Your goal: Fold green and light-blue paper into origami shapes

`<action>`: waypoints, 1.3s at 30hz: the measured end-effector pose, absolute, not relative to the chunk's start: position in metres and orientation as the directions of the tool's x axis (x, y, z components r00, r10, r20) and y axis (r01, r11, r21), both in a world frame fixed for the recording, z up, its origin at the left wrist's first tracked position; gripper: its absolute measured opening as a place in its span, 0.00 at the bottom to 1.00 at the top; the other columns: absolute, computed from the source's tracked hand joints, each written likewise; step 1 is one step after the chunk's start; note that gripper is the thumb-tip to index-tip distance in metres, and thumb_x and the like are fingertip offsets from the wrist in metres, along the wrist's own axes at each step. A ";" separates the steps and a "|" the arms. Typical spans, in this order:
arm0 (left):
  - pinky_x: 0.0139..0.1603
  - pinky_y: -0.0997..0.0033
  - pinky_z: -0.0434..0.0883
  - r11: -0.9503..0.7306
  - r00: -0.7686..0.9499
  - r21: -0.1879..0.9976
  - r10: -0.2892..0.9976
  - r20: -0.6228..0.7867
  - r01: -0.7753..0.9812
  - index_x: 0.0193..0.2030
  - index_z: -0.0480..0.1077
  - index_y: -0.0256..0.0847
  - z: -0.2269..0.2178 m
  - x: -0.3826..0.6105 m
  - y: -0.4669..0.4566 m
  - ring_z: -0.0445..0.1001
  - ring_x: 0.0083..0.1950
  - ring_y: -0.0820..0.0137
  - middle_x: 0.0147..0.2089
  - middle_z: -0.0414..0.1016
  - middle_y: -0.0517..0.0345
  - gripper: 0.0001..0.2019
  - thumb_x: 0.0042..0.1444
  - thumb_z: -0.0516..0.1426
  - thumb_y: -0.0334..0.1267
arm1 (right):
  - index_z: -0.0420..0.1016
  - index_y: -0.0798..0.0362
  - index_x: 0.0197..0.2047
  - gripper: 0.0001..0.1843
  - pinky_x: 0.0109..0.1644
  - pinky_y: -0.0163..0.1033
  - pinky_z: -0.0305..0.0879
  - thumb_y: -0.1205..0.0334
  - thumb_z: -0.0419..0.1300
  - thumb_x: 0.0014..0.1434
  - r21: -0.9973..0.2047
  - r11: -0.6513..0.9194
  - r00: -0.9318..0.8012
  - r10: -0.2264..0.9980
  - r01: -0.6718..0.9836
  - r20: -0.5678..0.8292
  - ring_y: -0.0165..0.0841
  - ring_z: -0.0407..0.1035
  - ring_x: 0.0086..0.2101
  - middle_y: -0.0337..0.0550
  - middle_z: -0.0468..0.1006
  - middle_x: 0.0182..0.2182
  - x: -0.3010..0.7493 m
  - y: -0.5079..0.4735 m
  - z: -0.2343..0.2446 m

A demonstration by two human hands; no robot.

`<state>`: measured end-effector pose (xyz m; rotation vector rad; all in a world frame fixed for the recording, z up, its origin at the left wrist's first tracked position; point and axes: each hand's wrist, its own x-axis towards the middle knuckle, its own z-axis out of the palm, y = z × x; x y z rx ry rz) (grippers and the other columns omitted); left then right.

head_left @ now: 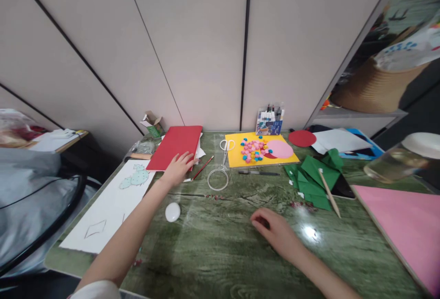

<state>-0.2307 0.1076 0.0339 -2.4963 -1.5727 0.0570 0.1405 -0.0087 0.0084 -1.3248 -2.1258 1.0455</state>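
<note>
My left hand lies with fingers spread on the lower right corner of a red sheet stack or folder. A red pencil lies just right of those fingers. Over the bare middle of the table my right hand is loosely curled, thumb close to the index finger, and nothing shows in the gap between them. White scissors, a clear ring and a round white lid-like disc lie between the hands. Beyond the right hand is a dark pen.
Pink, blue and yellow balls sit on a yellow sheet beside a pink circle. Right are crumpled green paper, a pointed wooden stick, a jar and a pink board. A cactus drawing lies left.
</note>
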 end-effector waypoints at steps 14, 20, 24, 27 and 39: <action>0.47 0.66 0.66 -0.146 0.147 0.111 0.989 -0.007 0.983 0.41 0.70 0.40 0.035 -0.212 0.056 0.71 0.46 0.62 0.43 0.71 0.49 0.08 0.54 0.54 0.36 | 0.74 0.51 0.32 0.04 0.44 0.41 0.53 0.61 0.60 0.57 -0.454 0.579 -0.651 0.759 0.677 -0.003 0.36 0.64 0.41 0.40 0.74 0.35 0.073 0.025 -0.006; 0.44 0.66 0.68 -0.024 0.043 0.209 0.995 -0.090 0.978 0.44 0.68 0.38 0.033 -0.247 0.017 0.73 0.42 0.62 0.42 0.72 0.48 0.13 0.57 0.52 0.42 | 0.72 0.54 0.31 0.08 0.44 0.43 0.52 0.66 0.54 0.60 -0.370 0.621 -0.672 0.740 0.691 -0.015 0.39 0.63 0.42 0.47 0.74 0.34 0.064 0.021 -0.007; 0.49 0.63 0.66 -0.047 0.087 0.240 0.984 -0.157 0.970 0.50 0.68 0.42 0.025 -0.255 -0.012 0.71 0.49 0.59 0.47 0.71 0.49 0.21 0.48 0.59 0.42 | 0.71 0.55 0.32 0.09 0.43 0.43 0.53 0.70 0.51 0.60 -0.377 0.605 -0.653 0.758 0.701 0.004 0.39 0.63 0.40 0.47 0.73 0.34 0.067 0.019 -0.006; 0.52 0.59 0.64 -0.063 0.109 0.235 0.977 -0.186 0.970 0.55 0.65 0.46 0.017 -0.254 -0.025 0.67 0.54 0.55 0.50 0.69 0.49 0.29 0.43 0.63 0.39 | 0.69 0.54 0.33 0.09 0.42 0.41 0.53 0.69 0.50 0.61 -0.419 0.547 -0.587 0.808 0.725 0.040 0.37 0.63 0.38 0.46 0.73 0.35 0.084 0.029 -0.005; 0.51 0.64 0.66 -0.150 0.179 0.372 0.983 -0.046 0.916 0.53 0.66 0.43 0.017 -0.227 0.005 0.70 0.47 0.61 0.46 0.69 0.50 0.23 0.49 0.61 0.36 | 0.62 0.51 0.32 0.10 0.37 0.39 0.62 0.58 0.44 0.60 -0.550 0.275 -0.222 0.962 0.789 0.162 0.36 0.68 0.31 0.46 0.73 0.30 0.235 0.082 -0.007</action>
